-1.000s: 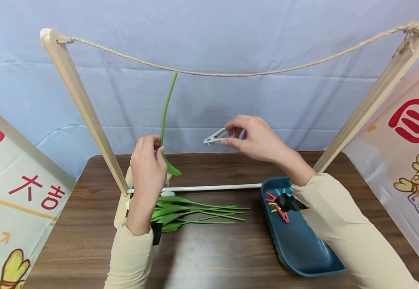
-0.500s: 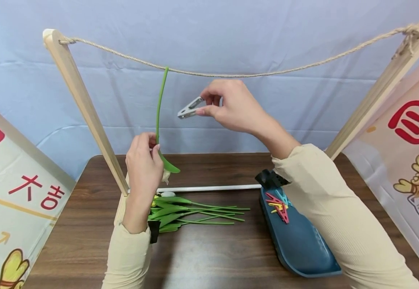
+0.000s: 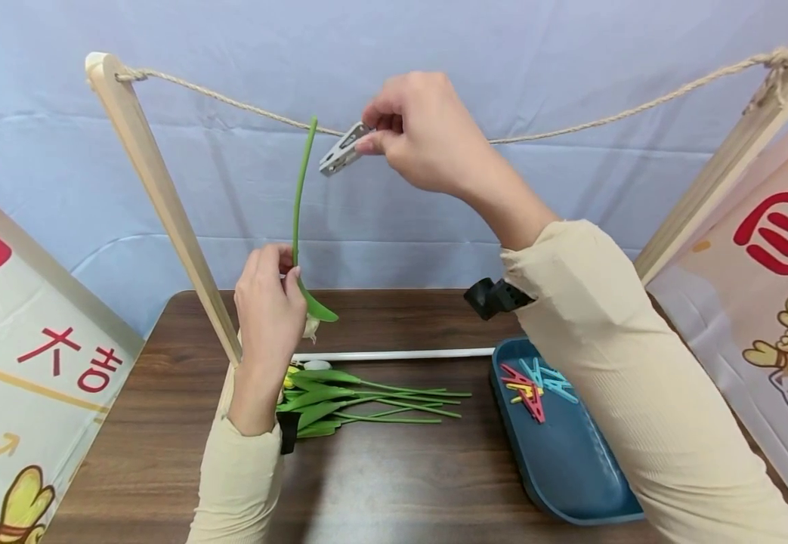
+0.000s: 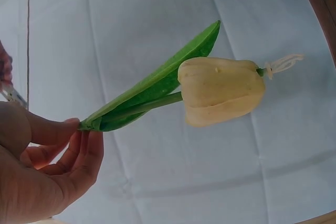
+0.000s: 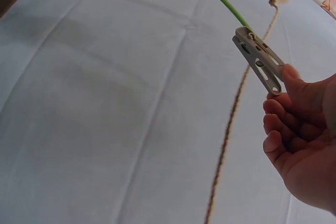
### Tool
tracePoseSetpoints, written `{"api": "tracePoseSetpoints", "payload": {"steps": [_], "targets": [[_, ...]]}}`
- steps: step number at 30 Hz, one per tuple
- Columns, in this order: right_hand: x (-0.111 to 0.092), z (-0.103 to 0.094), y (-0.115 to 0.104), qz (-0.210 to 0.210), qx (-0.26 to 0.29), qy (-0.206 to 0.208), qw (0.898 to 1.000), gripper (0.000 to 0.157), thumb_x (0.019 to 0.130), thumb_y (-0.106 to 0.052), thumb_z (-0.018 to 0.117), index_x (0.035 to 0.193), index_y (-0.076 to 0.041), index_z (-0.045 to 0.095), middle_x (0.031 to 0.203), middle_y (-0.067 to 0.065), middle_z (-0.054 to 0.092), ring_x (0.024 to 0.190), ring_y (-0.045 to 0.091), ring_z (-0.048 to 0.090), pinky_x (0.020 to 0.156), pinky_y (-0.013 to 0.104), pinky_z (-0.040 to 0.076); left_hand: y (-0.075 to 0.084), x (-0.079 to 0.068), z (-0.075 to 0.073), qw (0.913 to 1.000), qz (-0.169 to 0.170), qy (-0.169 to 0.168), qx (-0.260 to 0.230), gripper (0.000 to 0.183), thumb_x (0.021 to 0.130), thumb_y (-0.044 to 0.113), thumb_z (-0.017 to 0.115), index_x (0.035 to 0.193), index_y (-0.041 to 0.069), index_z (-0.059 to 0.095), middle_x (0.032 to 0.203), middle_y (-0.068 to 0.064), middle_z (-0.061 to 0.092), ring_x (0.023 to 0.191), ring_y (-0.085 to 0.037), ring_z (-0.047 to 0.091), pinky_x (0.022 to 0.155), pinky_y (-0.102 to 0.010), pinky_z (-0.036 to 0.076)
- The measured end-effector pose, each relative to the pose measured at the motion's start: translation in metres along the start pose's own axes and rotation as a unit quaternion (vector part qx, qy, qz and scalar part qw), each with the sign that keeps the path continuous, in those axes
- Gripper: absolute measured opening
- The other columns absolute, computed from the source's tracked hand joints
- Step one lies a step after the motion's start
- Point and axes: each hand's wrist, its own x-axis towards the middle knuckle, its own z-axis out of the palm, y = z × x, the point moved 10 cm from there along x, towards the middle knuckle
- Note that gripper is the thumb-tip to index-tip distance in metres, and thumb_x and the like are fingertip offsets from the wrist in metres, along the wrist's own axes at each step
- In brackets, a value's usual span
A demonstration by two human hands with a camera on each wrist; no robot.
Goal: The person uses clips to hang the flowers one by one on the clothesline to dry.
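My left hand [image 3: 267, 310] pinches an artificial tulip [image 4: 223, 93] at the base of its leaf. The flower is upside down: its cream head hangs low, with a small pale loop at the tip, and the green stem [image 3: 301, 181] points up, its end reaching the twine [image 3: 230, 102]. Between thumb and fingers, my right hand [image 3: 431, 136] squeezes the handle end of a grey clothespin [image 3: 344, 149]. The pin's other end tilts down to the left, just right of the stem and close to the twine. My right hand covers part of the twine.
Wooden posts [image 3: 162, 204] hold up the twine, with a white rod [image 3: 400, 353] low between them. More tulips [image 3: 339, 397] lie on the table, stems pointing right. A blue tray [image 3: 570, 468] at right holds red, yellow and light blue clothespins [image 3: 536, 381].
My right hand has risen and moved left with the clothespin, up to the twine beside the stem. The pin's handles look closer together. My left hand has shifted slightly left and up with the tulip.
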Motion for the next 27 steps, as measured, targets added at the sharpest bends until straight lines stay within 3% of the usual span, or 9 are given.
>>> {"api": "tracePoseSetpoints", "payload": {"steps": [11,17,27], "targets": [[0.012,-0.018,-0.001,-0.009,-0.043,0.071,0.996,0.019,0.089,-0.014,0.059,0.083,0.001,0.069,0.078,0.006,0.057,0.068,0.012,0.041,0.06,0.02,0.029,0.001,0.001,-0.003,1.0,0.003,0.008,0.0,0.014,0.084,-0.008,0.057,0.099,-0.007,0.058,0.09,-0.02,0.057,0.082,-0.032,0.058,0.072,-0.039,0.048],[0.016,-0.021,-0.004,-0.015,-0.064,0.097,0.993,0.02,0.09,-0.013,0.058,0.084,0.002,0.069,0.08,0.01,0.058,0.074,0.016,0.047,0.065,0.023,0.03,0.001,0.001,-0.003,1.0,0.002,0.01,-0.001,0.015,0.084,-0.009,0.057,0.099,-0.008,0.058,0.09,-0.02,0.057,0.082,-0.032,0.058,0.072,-0.038,0.048],[0.017,-0.004,-0.009,-0.004,-0.065,0.048,0.997,0.02,0.09,-0.008,0.055,0.08,0.001,0.069,0.083,0.009,0.061,0.077,0.017,0.047,0.062,0.024,0.031,-0.001,0.002,-0.005,0.9998,0.001,0.018,0.001,0.015,0.084,-0.009,0.057,0.099,-0.008,0.059,0.089,-0.02,0.058,0.081,-0.032,0.058,0.072,-0.039,0.048]]}}
